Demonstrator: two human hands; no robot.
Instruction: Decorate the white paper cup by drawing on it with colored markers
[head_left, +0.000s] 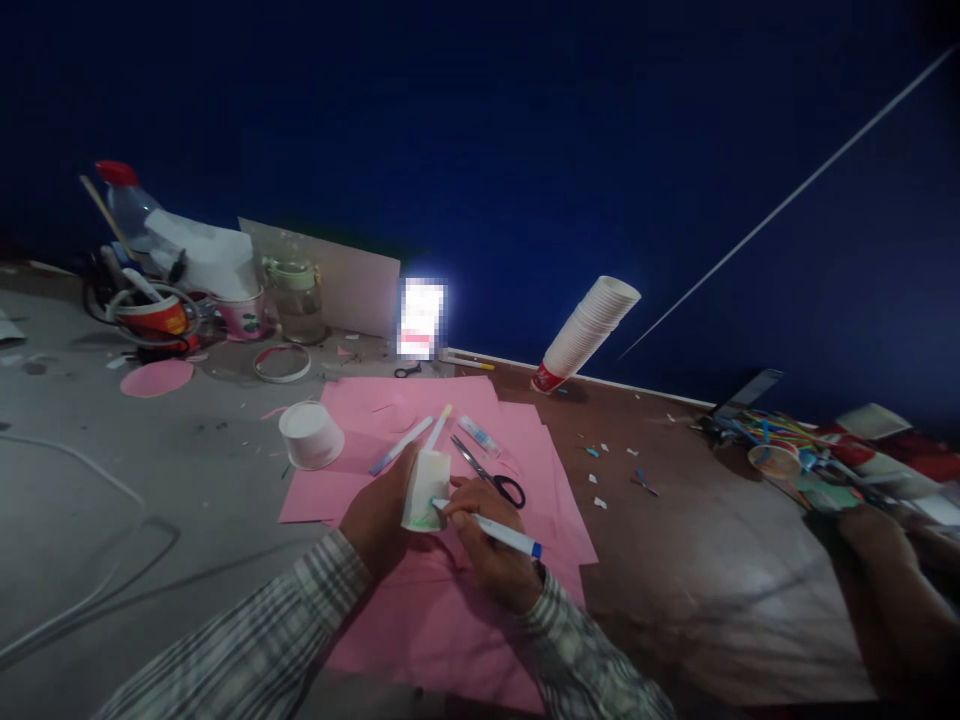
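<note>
My left hand [381,515] is wrapped round a white paper cup [427,480], which has green marks near its lower edge. Between the fingers of my right hand [491,540] is a white marker [506,534] with a blue end, its tip against the cup's side. Pink paper sheets [525,490] lie under both hands. On them, just beyond the cup, are scissors [480,465] with black handles, a marker with a bluish end [401,445], a yellow-ended marker [439,428] and a small clear tube [478,436]. Left of these rests a white paper tub [310,436].
A tall leaning stack of paper cups [585,335] stands by the blue wall. At the back left are a glass jar [294,300], a pink cup [241,315] and a lit screen [421,318]. Another person's arm [892,570] reaches in at the right, near a colourful pile [772,435].
</note>
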